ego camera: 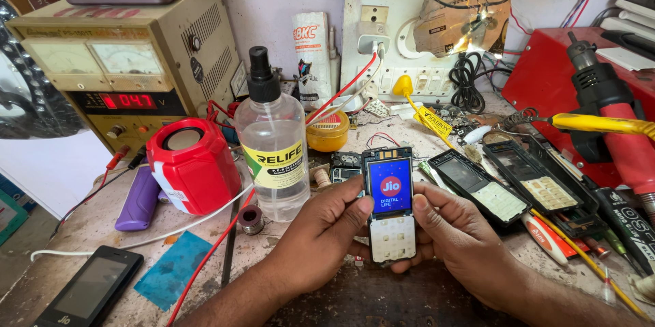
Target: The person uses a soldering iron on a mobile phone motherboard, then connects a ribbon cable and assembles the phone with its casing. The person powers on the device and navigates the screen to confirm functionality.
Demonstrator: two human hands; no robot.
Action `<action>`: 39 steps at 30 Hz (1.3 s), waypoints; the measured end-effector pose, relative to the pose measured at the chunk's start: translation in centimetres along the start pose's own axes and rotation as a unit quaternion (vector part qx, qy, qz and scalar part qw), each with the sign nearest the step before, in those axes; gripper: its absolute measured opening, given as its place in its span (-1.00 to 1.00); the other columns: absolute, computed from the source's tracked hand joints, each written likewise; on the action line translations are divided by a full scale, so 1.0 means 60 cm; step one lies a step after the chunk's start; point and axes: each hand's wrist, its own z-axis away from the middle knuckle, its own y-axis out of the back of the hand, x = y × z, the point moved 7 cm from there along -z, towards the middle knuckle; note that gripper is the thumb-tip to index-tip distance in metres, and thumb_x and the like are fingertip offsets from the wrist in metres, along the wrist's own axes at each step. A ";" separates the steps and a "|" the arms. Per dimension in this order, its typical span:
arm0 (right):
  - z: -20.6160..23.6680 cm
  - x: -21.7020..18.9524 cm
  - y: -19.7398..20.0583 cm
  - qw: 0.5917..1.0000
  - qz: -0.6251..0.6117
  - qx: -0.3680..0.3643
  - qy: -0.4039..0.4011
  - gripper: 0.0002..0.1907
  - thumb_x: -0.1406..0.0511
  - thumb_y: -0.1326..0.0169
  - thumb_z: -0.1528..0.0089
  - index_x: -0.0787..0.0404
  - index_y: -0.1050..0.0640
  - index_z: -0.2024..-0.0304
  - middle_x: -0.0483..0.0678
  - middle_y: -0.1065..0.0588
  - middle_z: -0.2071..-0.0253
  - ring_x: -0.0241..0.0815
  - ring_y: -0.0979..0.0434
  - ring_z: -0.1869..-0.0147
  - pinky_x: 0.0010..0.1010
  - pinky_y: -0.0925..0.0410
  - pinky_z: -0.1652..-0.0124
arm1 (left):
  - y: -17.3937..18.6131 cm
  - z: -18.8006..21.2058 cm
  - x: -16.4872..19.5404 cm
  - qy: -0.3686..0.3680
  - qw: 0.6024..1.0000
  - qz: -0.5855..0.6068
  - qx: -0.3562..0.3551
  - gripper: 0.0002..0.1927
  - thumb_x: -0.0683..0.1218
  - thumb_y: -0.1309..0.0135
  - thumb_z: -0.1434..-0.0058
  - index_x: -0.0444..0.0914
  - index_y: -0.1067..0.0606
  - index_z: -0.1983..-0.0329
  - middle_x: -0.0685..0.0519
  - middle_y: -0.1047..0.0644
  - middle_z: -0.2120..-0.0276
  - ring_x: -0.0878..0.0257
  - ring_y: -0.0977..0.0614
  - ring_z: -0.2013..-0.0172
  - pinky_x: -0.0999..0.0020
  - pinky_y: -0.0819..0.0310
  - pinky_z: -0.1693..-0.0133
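Both hands on a bare keypad phone (390,203), casing off, held upright over the front edge of the bench (82,231). Left hand (321,231) wraps the left edge, thumb lying on the side by the screen; right hand (454,231) closed round the right edge, thumb on the rim, fingers behind. Screen lit blue with a round red logo; white keypad membrane below it. Just right of the phone: two empty phone housings (505,183) lying flat, side by side. Left of it: clear spray bottle (273,156) with black nozzle, then a red speaker (193,163), purple case (140,198), black phone (89,289) at the near left corner. Power supply (129,67) at back left, red digits lit. Yellow-handled soldering iron (600,123) at right, probably parked on a stand, view unclear. Red wire (211,252) crosses the bench in front of the bottle.
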 end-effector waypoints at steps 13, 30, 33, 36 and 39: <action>-0.001 0.001 -0.001 1.000 -0.007 -0.018 0.007 -0.56 0.13 0.18 -0.36 0.21 -0.49 -0.15 0.06 -0.68 0.19 -0.13 -0.73 0.21 -0.32 -0.59 0.31 | 0.001 0.001 -0.002 -0.007 1.000 -0.009 0.005 -0.62 -0.02 0.21 -0.48 -0.23 -0.40 -0.27 0.02 -0.60 0.08 0.30 -0.66 0.13 0.36 -0.70 0.23; -0.002 0.005 0.002 1.000 -0.011 -0.012 0.000 -0.55 0.12 0.17 -0.37 0.23 -0.51 -0.16 0.03 -0.67 0.19 -0.19 -0.69 0.25 -0.32 -0.59 0.31 | 0.000 -0.001 -0.007 0.004 1.000 -0.004 0.010 -0.63 -0.02 0.19 -0.46 -0.20 -0.39 -0.26 0.06 -0.59 0.07 0.34 -0.65 0.15 0.38 -0.67 0.24; -0.002 0.004 0.001 1.000 -0.008 -0.019 0.002 -0.54 0.12 0.17 -0.37 0.24 -0.51 -0.16 0.03 -0.67 0.18 -0.19 -0.69 0.24 -0.32 -0.59 0.31 | 0.001 -0.001 -0.006 -0.006 1.000 -0.019 0.006 -0.65 -0.02 0.19 -0.47 -0.22 -0.42 -0.22 0.05 -0.60 0.11 0.34 -0.65 0.20 0.40 -0.66 0.27; -0.002 0.002 -0.001 1.000 -0.007 -0.022 -0.004 -0.53 0.11 0.18 -0.36 0.22 -0.50 -0.17 0.02 -0.67 0.17 -0.17 -0.71 0.21 -0.33 -0.59 0.31 | 0.002 -0.002 -0.006 -0.005 1.000 -0.023 0.010 -0.66 -0.02 0.19 -0.47 -0.22 -0.42 -0.21 0.07 -0.59 0.12 0.34 -0.65 0.22 0.41 -0.64 0.29; -0.002 -0.001 -0.004 1.000 -0.006 -0.021 -0.008 -0.53 0.11 0.19 -0.35 0.21 -0.49 -0.18 0.02 -0.66 0.16 -0.15 -0.72 0.19 -0.33 -0.59 0.32 | 0.003 -0.001 -0.005 -0.009 1.000 -0.028 0.008 -0.65 -0.01 0.19 -0.47 -0.22 -0.42 -0.21 0.06 -0.60 0.12 0.35 -0.65 0.20 0.42 -0.65 0.28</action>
